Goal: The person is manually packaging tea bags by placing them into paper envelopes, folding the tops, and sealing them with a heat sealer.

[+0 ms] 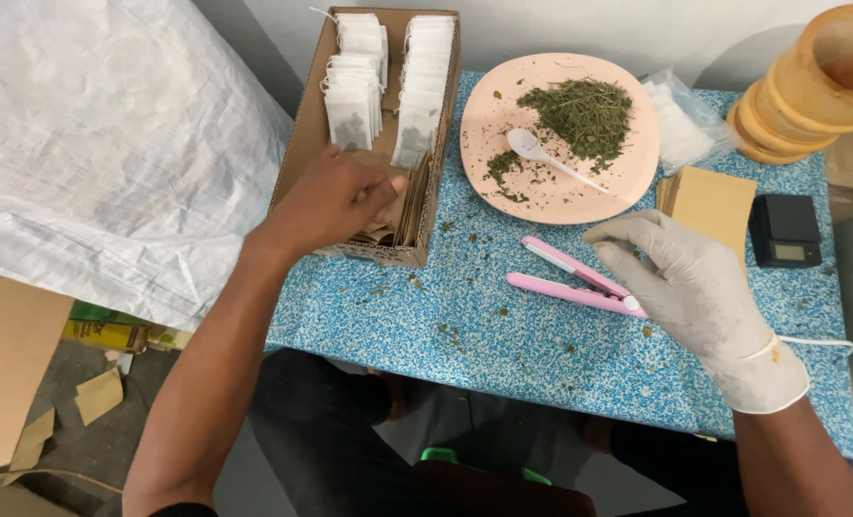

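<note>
My bare left hand (336, 196) reaches into a cardboard box (304, 124) and its fingers pinch a brown paper envelope (388, 196) among a stack of them at the box's near end. Rows of white filled tea bags (355, 91) stand further back in the box. My right hand (685, 278), in a white glove, hovers with fingers apart just over a pink hair-straightener-style heat sealer (565, 278) lying on the blue speckled table (503, 335). A pink plate (628, 182) holds dried green herbs (580, 115) and a white spoon (541, 153).
A stack of brown envelopes (714, 203) and a small black scale (784, 230) lie right of the plate. A clear plastic bag (685, 124) and stacked tan bowls (809, 86) sit at the back right. White woven sacking (101, 144) covers the left.
</note>
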